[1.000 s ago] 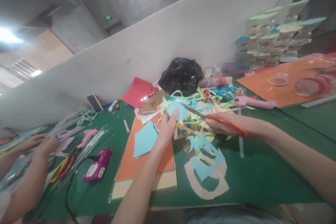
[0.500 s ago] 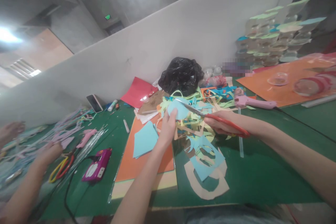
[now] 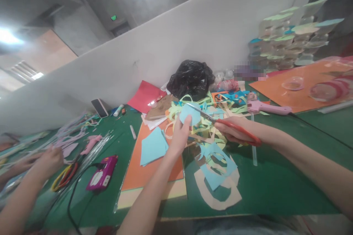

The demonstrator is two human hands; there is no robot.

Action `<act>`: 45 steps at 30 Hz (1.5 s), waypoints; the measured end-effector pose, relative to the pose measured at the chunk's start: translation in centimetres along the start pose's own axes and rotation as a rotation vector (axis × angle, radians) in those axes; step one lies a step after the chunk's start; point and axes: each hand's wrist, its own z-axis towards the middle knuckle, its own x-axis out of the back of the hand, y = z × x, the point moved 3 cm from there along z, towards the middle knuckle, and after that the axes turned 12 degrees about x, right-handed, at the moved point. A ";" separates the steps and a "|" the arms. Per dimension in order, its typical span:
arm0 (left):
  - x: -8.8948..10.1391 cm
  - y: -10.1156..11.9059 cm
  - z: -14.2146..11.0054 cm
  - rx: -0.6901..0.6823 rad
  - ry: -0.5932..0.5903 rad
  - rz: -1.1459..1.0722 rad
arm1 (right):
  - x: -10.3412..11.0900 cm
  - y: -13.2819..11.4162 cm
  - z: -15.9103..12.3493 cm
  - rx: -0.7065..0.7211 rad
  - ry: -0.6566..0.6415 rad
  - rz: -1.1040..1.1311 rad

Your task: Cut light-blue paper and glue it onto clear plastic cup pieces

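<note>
Between the thumb and fingers of my left hand (image 3: 182, 132) is a light-blue paper piece (image 3: 194, 115) with a rounded outline. My right hand (image 3: 230, 129) is closed around the red handles of a pair of scissors (image 3: 249, 137). Their metal blades point left and lie at the upper edge of the blue paper; whether they are parted I cannot tell. Below both hands spreads a heap of paper offcuts (image 3: 219, 132) in green, blue and cream. Left of my left wrist, a stack of light-blue paper sheets (image 3: 153, 147) rests on an orange sheet (image 3: 143, 178).
A black plastic bag (image 3: 190, 79) sits behind the offcuts. To the right lies a pink glue gun (image 3: 268, 108) with its cord. A magenta box (image 3: 102, 172) with a cable stands left. Another person's hands (image 3: 51, 161) work at the far left, near yellow-and-red-handled pliers (image 3: 64, 178).
My left hand has shifted slightly right with the blue paper, closer to the scissors. My right hand has hardly moved. At the left, the other person's hands have come closer together.
</note>
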 end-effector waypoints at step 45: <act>0.1 0.7 0.2 0.041 -0.046 0.032 | -0.2 -1.5 -0.4 -0.063 -0.014 0.190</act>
